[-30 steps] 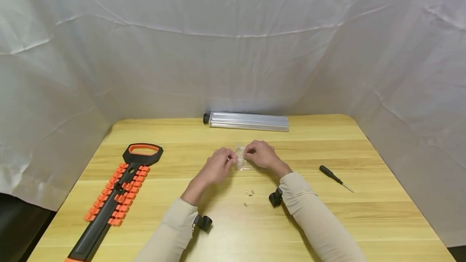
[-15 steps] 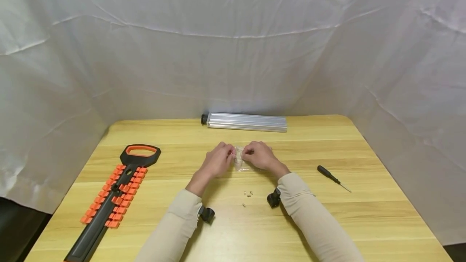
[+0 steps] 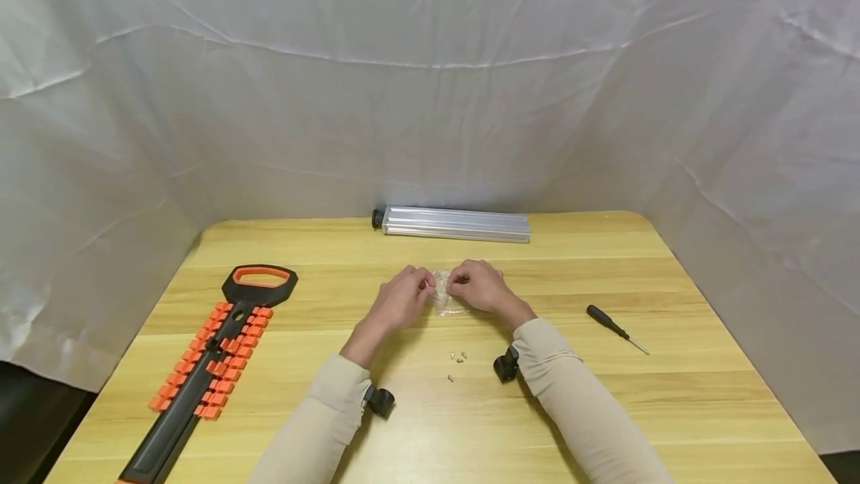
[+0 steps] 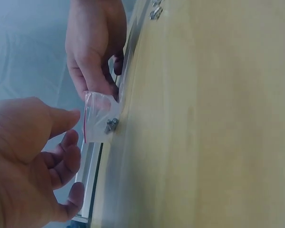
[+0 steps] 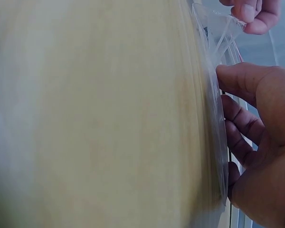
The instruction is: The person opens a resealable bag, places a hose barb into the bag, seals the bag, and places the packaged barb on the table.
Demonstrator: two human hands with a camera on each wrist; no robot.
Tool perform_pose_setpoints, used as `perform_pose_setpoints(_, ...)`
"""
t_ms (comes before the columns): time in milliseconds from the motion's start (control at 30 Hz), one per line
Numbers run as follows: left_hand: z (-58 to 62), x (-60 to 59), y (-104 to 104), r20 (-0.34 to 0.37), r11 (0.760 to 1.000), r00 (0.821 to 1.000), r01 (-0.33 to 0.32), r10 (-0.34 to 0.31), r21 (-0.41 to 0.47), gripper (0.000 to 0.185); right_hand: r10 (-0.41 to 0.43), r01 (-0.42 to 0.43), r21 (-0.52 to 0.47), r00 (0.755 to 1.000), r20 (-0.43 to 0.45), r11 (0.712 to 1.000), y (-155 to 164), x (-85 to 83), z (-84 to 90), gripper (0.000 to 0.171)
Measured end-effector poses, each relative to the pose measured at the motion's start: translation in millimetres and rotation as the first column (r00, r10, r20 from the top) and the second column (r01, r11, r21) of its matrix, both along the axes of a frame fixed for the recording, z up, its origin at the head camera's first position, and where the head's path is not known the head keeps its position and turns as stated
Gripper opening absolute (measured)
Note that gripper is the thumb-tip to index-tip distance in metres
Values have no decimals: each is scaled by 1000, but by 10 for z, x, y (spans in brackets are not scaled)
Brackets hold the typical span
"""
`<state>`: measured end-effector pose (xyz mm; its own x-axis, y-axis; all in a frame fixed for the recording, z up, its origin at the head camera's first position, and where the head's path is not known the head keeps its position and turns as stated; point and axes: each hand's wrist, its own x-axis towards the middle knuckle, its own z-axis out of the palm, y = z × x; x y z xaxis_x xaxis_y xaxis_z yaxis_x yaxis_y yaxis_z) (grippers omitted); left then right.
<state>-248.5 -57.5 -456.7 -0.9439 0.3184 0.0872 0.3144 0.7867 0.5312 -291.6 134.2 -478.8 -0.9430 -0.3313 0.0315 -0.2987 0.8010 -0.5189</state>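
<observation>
A small clear zip bag (image 3: 441,294) with a few screws inside is held just above the wooden table (image 3: 605,409) at its middle. My left hand (image 3: 422,286) pinches its left edge. My right hand (image 3: 455,287) grips its right side, thumb on the plastic. In the left wrist view the bag (image 4: 100,118) shows a red zip line and screws at its bottom, with the right hand (image 4: 92,52) above it and my left thumb (image 4: 61,119) at its edge. The right wrist view shows the bag (image 5: 213,52) between my right hand (image 5: 261,142) and the left fingertips (image 5: 251,11).
Three loose screws (image 3: 458,358) lie on the table just in front of the hands. A small black screwdriver (image 3: 614,327) lies to the right. A black and orange socket rail (image 3: 208,361) lies at the left. An aluminium profile (image 3: 457,224) lies along the far edge.
My left hand has shifted slightly away from me along the bag's edge. Both hands keep hold of the bag, and nothing else on the table has moved.
</observation>
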Motion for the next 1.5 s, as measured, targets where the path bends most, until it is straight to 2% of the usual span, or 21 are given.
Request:
perform_pose_setpoints(200,44,133,11,18,998,999,51,-51,27,8,5,-5,-3,1000,4,1000,-4,1,32,5)
perform_pose_setpoints(367,71,237,40,37,996,996,85,-85,12,9,2,-2,-7,1000,4,1000,1,2,44,5)
perform_pose_setpoints(500,49,301,55,43,994,994,105,-104,-21,7,3,-3,-8,1000,11,1000,0,-2,35,5)
perform_pose_setpoints(633,29,358,66,30,989,989,147,-146,-12,4,3,-2,-10,1000,26,1000,2,-1,25,5)
perform_pose_setpoints(800,8,404,84,13,979,979,202,-202,-3,8,-6,7,-8,1000,27,1000,17,3,20,6)
perform_pose_setpoints(900,-4,431,87,52,974,972,228,-228,-7,10,-11,11,-6,1000,28,1000,19,0,13,5)
perform_pose_setpoints(1033,-18,469,82,93,956,953,293,-289,-33,11,-10,11,-7,999,31,1000,15,-8,2,5)
perform_pose_setpoints(1167,-29,490,85,78,934,935,351,-346,-66,10,-6,6,-12,1000,28,1000,8,-18,-4,5)
perform_pose_setpoints(1300,-16,516,97,104,927,932,359,-349,-110,9,-1,1,-8,1000,29,1000,8,-25,-3,6)
perform_pose_setpoints(1500,-9,549,124,108,928,940,338,-324,-157,10,6,-5,-9,1000,27,1000,8,-26,0,7)
